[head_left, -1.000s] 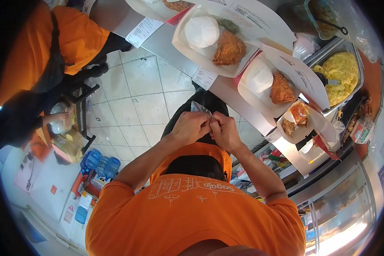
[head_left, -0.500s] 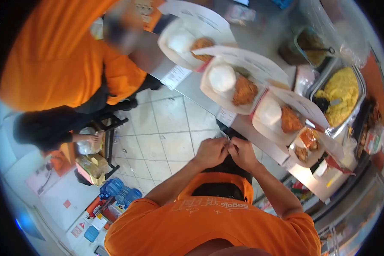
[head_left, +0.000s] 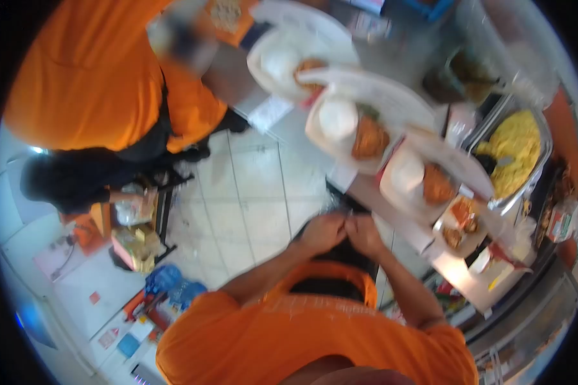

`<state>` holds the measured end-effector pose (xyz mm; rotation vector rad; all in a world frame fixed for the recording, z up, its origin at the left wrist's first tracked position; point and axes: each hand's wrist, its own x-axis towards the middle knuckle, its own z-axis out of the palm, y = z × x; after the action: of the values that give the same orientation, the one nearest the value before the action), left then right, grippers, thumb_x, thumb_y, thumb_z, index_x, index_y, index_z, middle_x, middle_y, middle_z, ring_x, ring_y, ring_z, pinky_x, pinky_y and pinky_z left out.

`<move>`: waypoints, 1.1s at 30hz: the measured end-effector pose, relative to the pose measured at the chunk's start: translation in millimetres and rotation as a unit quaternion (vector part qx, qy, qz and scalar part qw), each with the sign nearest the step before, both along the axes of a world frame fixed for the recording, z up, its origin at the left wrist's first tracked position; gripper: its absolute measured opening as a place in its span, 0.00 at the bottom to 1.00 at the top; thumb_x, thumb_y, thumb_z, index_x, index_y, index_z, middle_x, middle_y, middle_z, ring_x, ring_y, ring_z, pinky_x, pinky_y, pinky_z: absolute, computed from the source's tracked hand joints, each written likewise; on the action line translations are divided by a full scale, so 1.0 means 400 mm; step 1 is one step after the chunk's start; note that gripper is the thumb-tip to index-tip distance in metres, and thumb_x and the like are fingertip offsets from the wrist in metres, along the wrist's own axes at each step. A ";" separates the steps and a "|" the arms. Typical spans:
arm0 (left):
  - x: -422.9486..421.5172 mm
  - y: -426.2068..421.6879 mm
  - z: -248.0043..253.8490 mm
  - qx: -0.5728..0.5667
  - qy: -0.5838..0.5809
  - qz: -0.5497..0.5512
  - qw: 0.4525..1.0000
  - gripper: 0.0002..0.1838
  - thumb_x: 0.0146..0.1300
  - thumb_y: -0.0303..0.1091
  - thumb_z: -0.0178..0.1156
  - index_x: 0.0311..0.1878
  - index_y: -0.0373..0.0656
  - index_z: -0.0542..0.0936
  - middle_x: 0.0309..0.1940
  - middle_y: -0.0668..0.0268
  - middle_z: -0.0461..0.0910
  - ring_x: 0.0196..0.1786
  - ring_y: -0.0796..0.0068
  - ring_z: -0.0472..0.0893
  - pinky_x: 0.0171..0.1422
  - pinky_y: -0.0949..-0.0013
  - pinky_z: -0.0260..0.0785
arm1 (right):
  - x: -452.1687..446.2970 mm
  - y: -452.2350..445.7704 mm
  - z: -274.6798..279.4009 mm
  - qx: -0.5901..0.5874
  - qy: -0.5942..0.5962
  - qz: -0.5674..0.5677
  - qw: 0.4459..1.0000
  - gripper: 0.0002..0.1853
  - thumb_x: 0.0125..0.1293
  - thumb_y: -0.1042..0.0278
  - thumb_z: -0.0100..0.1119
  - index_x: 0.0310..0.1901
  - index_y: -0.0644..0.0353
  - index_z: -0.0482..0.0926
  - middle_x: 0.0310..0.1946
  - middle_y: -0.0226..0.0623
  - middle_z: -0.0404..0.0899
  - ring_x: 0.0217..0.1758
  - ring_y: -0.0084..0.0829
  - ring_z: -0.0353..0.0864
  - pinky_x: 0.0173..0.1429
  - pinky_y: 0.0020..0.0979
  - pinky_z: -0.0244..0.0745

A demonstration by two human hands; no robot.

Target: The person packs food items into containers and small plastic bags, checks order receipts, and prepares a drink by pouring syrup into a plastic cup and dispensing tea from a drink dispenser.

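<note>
Left hand [head_left: 323, 235] and right hand [head_left: 366, 237] are meeting, fingers curling and apparently pinching film [head_left: 332, 206]. The film is blurring, seemingly showing just beyond the left knuckles; its exact hold is escaping view. Handwork is looking unfinished. Boxes [head_left: 395, 98] are standing on the counter [head_left: 300, 133], far and right of the right hand, not touching it. Rice [head_left: 338, 119] and chicken [head_left: 370, 138] are filling them, so packing is appearing largely done; lids are standing open, closing remaining.

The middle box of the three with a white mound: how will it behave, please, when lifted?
The box may flex, as it looks like thin card. Its wide open lid could flop. The white mound and fried piece, seemingly loose, might slide if tilted.
</note>
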<state>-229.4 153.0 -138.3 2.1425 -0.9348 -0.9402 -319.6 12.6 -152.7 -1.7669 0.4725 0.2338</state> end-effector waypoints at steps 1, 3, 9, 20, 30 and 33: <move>-0.013 0.005 -0.014 -0.021 -0.014 0.023 0.999 0.11 0.61 0.39 0.60 0.36 0.40 0.79 0.34 0.49 0.80 0.37 0.43 0.80 0.43 0.48 0.73 | -0.009 0.007 -0.012 -0.023 -0.023 -0.001 0.999 0.16 0.65 0.65 0.51 0.26 0.70 0.77 0.26 0.61 0.77 0.31 0.60 0.79 0.39 0.53 0.73; -0.035 0.010 -0.021 0.009 -0.012 0.048 0.999 0.11 0.62 0.39 0.59 0.38 0.40 0.79 0.35 0.48 0.81 0.38 0.42 0.80 0.44 0.48 0.74 | -0.010 0.021 -0.014 -0.083 -0.011 0.008 0.996 0.15 0.64 0.66 0.51 0.24 0.67 0.77 0.27 0.61 0.78 0.31 0.59 0.78 0.40 0.54 0.72; 0.040 -0.010 0.056 -0.028 -0.111 0.082 0.990 0.09 0.61 0.35 0.59 0.29 0.40 0.77 0.30 0.52 0.80 0.34 0.50 0.82 0.38 0.52 0.74 | 0.060 -0.011 0.078 -0.238 -0.067 -0.008 0.969 0.15 0.61 0.64 0.55 0.22 0.65 0.78 0.21 0.56 0.78 0.23 0.59 0.78 0.33 0.54 0.75; 0.043 -0.058 0.175 -0.306 0.131 0.379 0.863 0.14 0.67 0.28 0.59 0.55 0.40 0.74 0.52 0.57 0.76 0.54 0.61 0.78 0.66 0.58 0.66 | 0.129 -0.092 0.395 -0.020 -0.204 -0.163 0.965 0.03 0.59 0.80 0.62 0.29 0.66 0.80 0.27 0.35 0.84 0.30 0.21 0.80 0.38 0.27 0.77; 0.209 -0.093 0.346 -0.330 0.407 0.230 0.820 0.22 0.67 0.28 0.63 0.63 0.39 0.73 0.46 0.61 0.83 0.51 0.74 0.82 0.53 0.71 0.74 | 0.191 -0.286 0.587 -0.036 -0.135 0.028 0.990 0.14 0.56 0.74 0.71 0.45 0.59 0.87 0.36 0.33 0.85 0.37 0.20 0.82 0.42 0.24 0.79; 0.238 -0.165 0.420 -0.372 -0.003 0.289 0.882 0.26 0.63 0.37 0.67 0.63 0.40 0.73 0.52 0.59 0.81 0.60 0.66 0.78 0.65 0.61 0.68 | 0.219 -0.349 0.664 -0.148 -0.129 0.066 0.978 0.16 0.52 0.67 0.75 0.44 0.55 0.87 0.36 0.35 0.85 0.35 0.27 0.85 0.41 0.28 0.81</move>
<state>-134.1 87.1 29.8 1.5827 -0.4741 -0.2055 -231.9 -127.0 113.0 -2.0888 0.2090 0.0232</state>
